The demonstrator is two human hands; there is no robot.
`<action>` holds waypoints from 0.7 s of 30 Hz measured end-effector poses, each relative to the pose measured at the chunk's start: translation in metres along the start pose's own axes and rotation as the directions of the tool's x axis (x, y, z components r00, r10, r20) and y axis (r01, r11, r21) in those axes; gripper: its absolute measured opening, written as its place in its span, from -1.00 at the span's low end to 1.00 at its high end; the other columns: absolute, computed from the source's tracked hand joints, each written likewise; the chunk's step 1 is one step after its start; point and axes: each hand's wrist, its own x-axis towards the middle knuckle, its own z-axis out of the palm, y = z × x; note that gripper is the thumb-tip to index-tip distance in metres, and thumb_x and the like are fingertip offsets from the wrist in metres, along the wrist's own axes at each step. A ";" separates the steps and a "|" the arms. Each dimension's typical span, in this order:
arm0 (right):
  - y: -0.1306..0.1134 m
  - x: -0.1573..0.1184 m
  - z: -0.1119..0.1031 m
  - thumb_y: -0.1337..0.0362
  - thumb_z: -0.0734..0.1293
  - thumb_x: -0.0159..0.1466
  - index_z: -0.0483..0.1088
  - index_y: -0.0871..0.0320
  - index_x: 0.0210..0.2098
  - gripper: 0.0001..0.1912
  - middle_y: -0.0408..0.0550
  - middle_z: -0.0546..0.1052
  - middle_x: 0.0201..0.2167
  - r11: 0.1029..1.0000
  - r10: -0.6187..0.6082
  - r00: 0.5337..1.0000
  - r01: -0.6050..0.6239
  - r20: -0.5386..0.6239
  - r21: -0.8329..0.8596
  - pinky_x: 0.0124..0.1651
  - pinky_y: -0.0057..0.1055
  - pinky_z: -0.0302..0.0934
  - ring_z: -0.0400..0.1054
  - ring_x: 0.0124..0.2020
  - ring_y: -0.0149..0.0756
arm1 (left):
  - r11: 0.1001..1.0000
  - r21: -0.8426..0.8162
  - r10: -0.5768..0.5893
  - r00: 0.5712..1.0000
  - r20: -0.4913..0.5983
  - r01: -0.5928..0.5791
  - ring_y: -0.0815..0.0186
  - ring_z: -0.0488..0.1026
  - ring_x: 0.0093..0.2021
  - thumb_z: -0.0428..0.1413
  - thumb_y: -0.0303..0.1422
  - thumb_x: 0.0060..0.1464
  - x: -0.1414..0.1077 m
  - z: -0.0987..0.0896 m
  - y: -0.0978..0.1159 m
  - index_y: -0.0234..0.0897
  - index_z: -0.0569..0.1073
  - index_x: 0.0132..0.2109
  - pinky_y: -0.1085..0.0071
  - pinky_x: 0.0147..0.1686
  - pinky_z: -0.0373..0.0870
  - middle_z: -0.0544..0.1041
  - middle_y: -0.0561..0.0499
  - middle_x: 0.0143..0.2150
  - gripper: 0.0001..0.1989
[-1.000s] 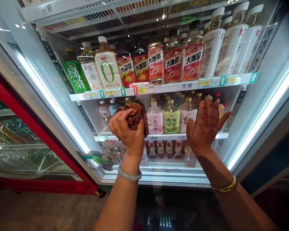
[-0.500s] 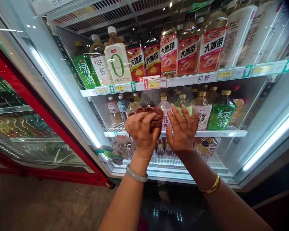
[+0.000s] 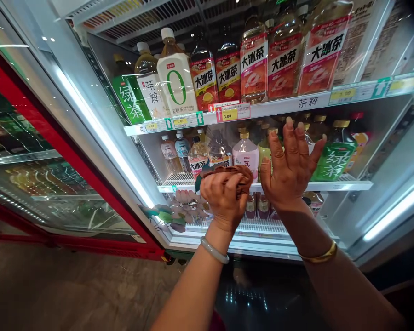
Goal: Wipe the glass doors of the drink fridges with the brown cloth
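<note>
My left hand (image 3: 224, 197) is closed around a bunched brown cloth (image 3: 243, 179), whose folds stick out above my fingers. Some dark green shows at the cloth's left side; I cannot make out what it is. To its right, my right hand (image 3: 290, 165) is raised with the palm forward and fingers spread, holding nothing. Both hands are in front of the lit drinks cooler, before its middle shelf (image 3: 338, 185). Behind them stand a pink-labelled bottle (image 3: 245, 154) and a green tea bottle (image 3: 336, 156). My right hand partly hides other bottles.
The upper shelf (image 3: 276, 110) carries price tags and several large tea bottles (image 3: 177, 80). Grey-pink flower decals (image 3: 186, 204) with green leaves show at the lower left. A red-framed cooler (image 3: 100, 184) stands at left, above a brown floor (image 3: 89, 289).
Both hands have moved right across the cooler front, the left one carrying the cloth. My right hand has risen and its fingers have spread wider. The view has shifted slightly.
</note>
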 end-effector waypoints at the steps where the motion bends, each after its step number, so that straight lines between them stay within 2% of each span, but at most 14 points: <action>1: 0.000 0.000 0.000 0.17 0.18 0.43 0.00 -0.13 0.49 -0.34 -0.09 0.15 0.51 1.000 -0.014 1.000 0.014 -0.016 0.001 0.53 0.36 -0.25 -0.02 0.54 0.00 | 0.998 -0.013 0.057 0.998 0.039 -0.057 0.07 0.43 0.07 0.23 -0.25 0.15 0.002 -0.001 0.000 -0.11 0.51 0.03 0.06 0.23 0.27 0.54 -0.10 -0.05 -0.70; 3: 0.001 0.000 -0.001 0.18 0.18 0.43 0.02 -0.11 0.49 -0.34 -0.06 0.15 0.50 0.999 -0.025 0.999 0.026 -0.033 0.023 0.54 0.34 -0.27 -0.01 0.54 0.01 | 0.997 -0.005 0.083 0.995 0.057 -0.083 0.10 0.45 0.08 0.23 -0.27 0.15 0.014 -0.006 -0.008 -0.08 0.52 0.02 0.09 0.24 0.26 0.55 -0.07 -0.05 -0.72; 5: 0.002 -0.001 -0.003 0.18 0.17 0.44 0.04 -0.11 0.48 -0.36 -0.07 0.14 0.51 0.998 -0.011 1.000 0.011 0.000 0.055 0.56 0.30 -0.32 -0.05 0.55 0.03 | 0.998 0.035 -0.051 0.998 -0.030 0.052 0.11 0.44 0.10 0.22 -0.29 0.15 0.031 -0.011 -0.024 -0.11 0.51 0.02 0.11 0.23 0.28 0.55 -0.06 -0.02 -0.72; 6: 0.003 -0.002 -0.003 0.18 0.16 0.44 0.05 -0.12 0.48 -0.37 -0.09 0.14 0.51 0.998 -0.001 1.000 -0.001 0.019 0.066 0.56 0.28 -0.35 -0.07 0.55 0.03 | 0.985 0.051 -0.157 0.982 -0.107 0.163 0.11 0.44 0.11 0.22 -0.28 0.15 0.039 -0.013 -0.033 -0.13 0.49 0.03 0.11 0.22 0.28 0.55 -0.07 -0.01 -0.71; 8: 0.004 -0.003 -0.004 0.18 0.15 0.44 0.05 -0.15 0.48 -0.37 -0.12 0.14 0.51 0.998 0.003 0.999 -0.006 0.044 0.070 0.57 0.26 -0.36 -0.09 0.56 0.02 | 0.940 0.058 -0.314 0.917 -0.247 0.337 0.12 0.43 0.11 0.21 -0.24 0.18 0.050 -0.013 -0.045 -0.16 0.47 0.05 0.11 0.21 0.28 0.54 -0.08 0.01 -0.69; 10: 0.006 -0.004 -0.003 0.18 0.17 0.44 0.04 -0.15 0.48 -0.36 -0.11 0.14 0.51 0.998 -0.035 0.999 0.034 0.012 0.050 0.56 0.28 -0.31 -0.07 0.55 -0.01 | 0.923 0.055 -0.348 0.886 -0.306 0.381 0.12 0.43 0.10 0.20 -0.21 0.20 0.051 -0.010 -0.046 -0.18 0.46 0.04 0.10 0.22 0.26 0.54 -0.09 0.01 -0.69; 14: 0.009 -0.004 0.002 0.19 0.21 0.42 0.04 -0.07 0.49 -0.33 -0.03 0.16 0.50 0.993 -0.120 0.989 0.121 -0.085 0.007 0.55 0.26 -0.24 -0.04 0.55 -0.07 | 0.956 0.043 -0.271 0.929 -0.252 0.290 0.09 0.42 0.10 0.19 -0.16 0.19 0.030 0.005 -0.017 -0.20 0.46 0.03 0.07 0.23 0.24 0.52 -0.12 -0.02 -0.67; 17: 0.008 -0.004 0.002 0.18 0.20 0.43 -0.01 -0.10 0.50 -0.32 -0.05 0.14 0.51 0.994 -0.113 0.992 0.114 -0.062 0.003 0.55 0.25 -0.26 -0.07 0.56 -0.10 | 0.990 0.000 -0.140 0.981 -0.133 0.141 0.06 0.41 0.11 0.22 -0.20 0.16 0.015 0.011 0.007 -0.17 0.49 0.04 0.07 0.22 0.26 0.52 -0.14 -0.01 -0.67; 19: 0.007 -0.003 0.000 0.18 0.20 0.44 -0.02 -0.13 0.50 -0.32 -0.07 0.15 0.51 0.995 -0.097 0.994 0.098 -0.045 0.007 0.55 0.27 -0.26 -0.08 0.56 -0.10 | 0.999 -0.033 -0.008 0.998 -0.062 0.006 0.07 0.41 0.09 0.24 -0.23 0.13 0.016 0.011 0.010 -0.14 0.51 0.04 0.07 0.22 0.26 0.53 -0.11 -0.03 -0.68; 21: 0.006 -0.003 -0.002 0.19 0.21 0.44 0.00 -0.12 0.49 -0.33 -0.05 0.17 0.50 0.996 -0.083 0.996 0.084 -0.039 0.016 0.55 0.28 -0.27 -0.08 0.56 -0.08 | 0.996 -0.054 0.064 0.998 -0.026 -0.066 0.09 0.43 0.08 0.24 -0.26 0.12 0.025 0.006 0.002 -0.11 0.52 0.03 0.08 0.23 0.26 0.54 -0.07 -0.04 -0.69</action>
